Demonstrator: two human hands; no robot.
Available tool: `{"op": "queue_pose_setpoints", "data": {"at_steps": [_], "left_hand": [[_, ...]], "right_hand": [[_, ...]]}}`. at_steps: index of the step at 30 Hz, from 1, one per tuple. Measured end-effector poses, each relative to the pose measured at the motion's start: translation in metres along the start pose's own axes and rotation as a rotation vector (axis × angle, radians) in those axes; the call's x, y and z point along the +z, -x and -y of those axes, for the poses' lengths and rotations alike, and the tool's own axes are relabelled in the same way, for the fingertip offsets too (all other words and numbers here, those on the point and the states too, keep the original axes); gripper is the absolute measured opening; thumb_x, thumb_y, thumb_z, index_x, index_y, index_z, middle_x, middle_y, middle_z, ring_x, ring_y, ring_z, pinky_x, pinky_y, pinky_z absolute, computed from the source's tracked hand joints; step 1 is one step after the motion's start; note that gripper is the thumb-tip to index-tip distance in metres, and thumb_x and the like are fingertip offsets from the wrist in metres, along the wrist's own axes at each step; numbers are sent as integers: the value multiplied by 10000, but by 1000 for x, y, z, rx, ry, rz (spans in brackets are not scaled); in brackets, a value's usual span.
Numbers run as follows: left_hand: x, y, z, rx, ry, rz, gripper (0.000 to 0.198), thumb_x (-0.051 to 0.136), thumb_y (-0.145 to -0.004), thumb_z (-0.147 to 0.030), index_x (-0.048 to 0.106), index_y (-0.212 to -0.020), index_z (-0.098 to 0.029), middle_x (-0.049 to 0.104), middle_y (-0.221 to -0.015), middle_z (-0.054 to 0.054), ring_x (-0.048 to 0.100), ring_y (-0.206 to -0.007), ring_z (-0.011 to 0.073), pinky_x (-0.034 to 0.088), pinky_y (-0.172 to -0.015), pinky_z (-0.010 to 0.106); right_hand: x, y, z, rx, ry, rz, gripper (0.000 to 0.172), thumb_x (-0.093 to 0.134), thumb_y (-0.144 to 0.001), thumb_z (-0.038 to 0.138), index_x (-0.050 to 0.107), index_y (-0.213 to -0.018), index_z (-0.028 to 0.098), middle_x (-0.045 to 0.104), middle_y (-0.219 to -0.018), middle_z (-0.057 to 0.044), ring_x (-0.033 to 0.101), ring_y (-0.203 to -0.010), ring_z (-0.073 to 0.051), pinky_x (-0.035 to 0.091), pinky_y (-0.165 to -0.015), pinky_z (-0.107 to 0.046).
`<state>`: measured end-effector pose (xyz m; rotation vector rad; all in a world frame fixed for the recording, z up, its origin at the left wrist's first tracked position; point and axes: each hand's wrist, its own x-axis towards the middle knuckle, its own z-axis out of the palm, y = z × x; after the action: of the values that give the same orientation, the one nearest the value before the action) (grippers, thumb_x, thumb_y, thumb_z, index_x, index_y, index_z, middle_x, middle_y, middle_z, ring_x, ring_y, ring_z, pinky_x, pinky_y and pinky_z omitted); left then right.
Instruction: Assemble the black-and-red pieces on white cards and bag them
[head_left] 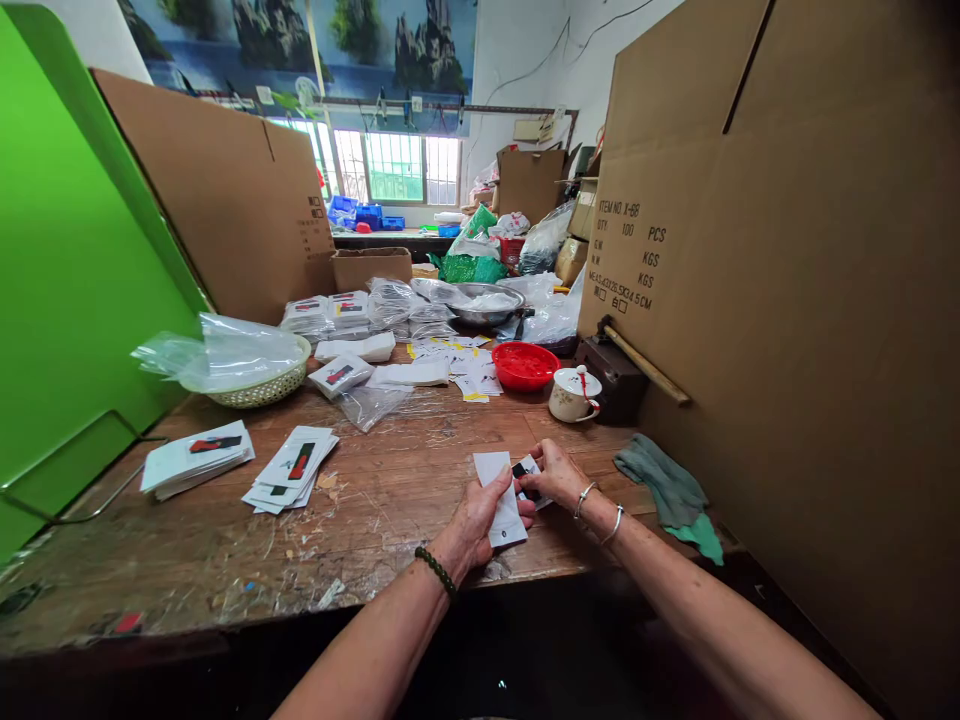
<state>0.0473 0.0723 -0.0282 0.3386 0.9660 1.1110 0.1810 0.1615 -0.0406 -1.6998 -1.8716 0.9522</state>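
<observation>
Head view.

Setting: tall cardboard sheet (787, 300) on the right and a green panel (67, 300) on the left wall in a scratched wooden bench (390, 560). Far end of bench crowded with clear bags, card piles and a metal bowl.

On bench, left to right:
- basket (259, 392) holding crumpled clear film
- two fanned card stacks (196, 458), white with a red-and-black print
- red bowl (525, 365), with a lidded cup (574, 393) just beside it
- green cloth (667, 490) near the right wrist

Hands: both low over the near edge of the bench, close together.
- Left hand (476, 525): grip pressed onto a white card (493, 470), thumb on its face, fingers behind. Card is held tilted up off the bench, blank side towards the camera.
- Right hand (555, 472): grip pinches a smaller slip (527, 466) with a black mark, touching the card's right edge. Whether the slip sits inside the card or only against it: cannot tell.

Step in hand (judgement): joining or separating slip and card, one piece at a time, mid-handling.

Next move calls for (judgement): a steady left pinch so the thin card does not buckle, and fine fingertip control on the right, as the slip is small and flat.
</observation>
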Motion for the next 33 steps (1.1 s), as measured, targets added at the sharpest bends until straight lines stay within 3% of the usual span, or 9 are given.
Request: {"op": "queue_pose_setpoints", "data": {"at_steps": [5, 9, 11, 15, 22, 26, 33], "left_hand": [[-16, 13, -18, 88, 310, -68, 205, 640, -877, -313, 595, -848, -115, 688, -702, 63, 667, -545, 164, 579, -602, 315], [-40, 36, -44, 222, 547, -198, 215, 555, -931, -289, 583, -819, -108, 672, -717, 69, 652, -567, 139, 583, -651, 310], [-50, 48, -53, 294, 610, -257, 227, 545, -934, -286, 580, -793, -112, 658, -697, 60, 637, -559, 131, 580, -642, 298], [-62, 68, -61, 428, 670, -324, 237, 566, -921, -296, 575, -751, -132, 654, -702, 54, 630, -573, 135, 574, -628, 284], [-79, 81, -58, 539, 683, -351, 142, 647, -873, -261, 594, -815, -143, 679, -763, 44, 639, -596, 135, 564, -658, 292], [-85, 84, -55, 572, 687, -303, 124, 666, -859, -247, 608, -888, -141, 697, -811, 54, 662, -642, 147, 570, -711, 320], [-89, 93, -52, 626, 648, -234, 220, 701, -835, -296, 620, -969, -141, 709, -921, 80, 688, -771, 176, 561, -808, 354]], "right_hand": [[1, 17, 17, 26, -332, 52, 212, 702, -623, 198, 538, -756, 183, 623, -673, 9, 590, -610, -150, 452, -565, -252], [14, 53, 43, -36, -743, 339, 367, 802, -589, 422, 622, -790, 173, 643, -677, 0, 557, -548, -134, 450, -533, -262], [28, 74, 55, -58, -827, 446, 424, 836, -572, 472, 651, -808, 173, 650, -680, -1, 552, -549, -126, 439, -536, -252], [61, 103, 74, -54, -873, 428, 447, 861, -561, 498, 677, -825, 189, 667, -694, -4, 570, -582, -139, 443, -549, -250], [100, 117, 96, -11, -957, 477, 473, 883, -527, 497, 693, -832, 187, 693, -720, -28, 587, -587, -155, 464, -557, -267], [108, 118, 101, 23, -1005, 606, 488, 897, -525, 466, 687, -855, 174, 711, -734, -32, 593, -564, -135, 455, -547, -248], [104, 103, 107, 70, -997, 817, 549, 945, -452, 353, 573, -814, 174, 696, -658, -16, 593, -512, -128, 445, -509, -237]]}}
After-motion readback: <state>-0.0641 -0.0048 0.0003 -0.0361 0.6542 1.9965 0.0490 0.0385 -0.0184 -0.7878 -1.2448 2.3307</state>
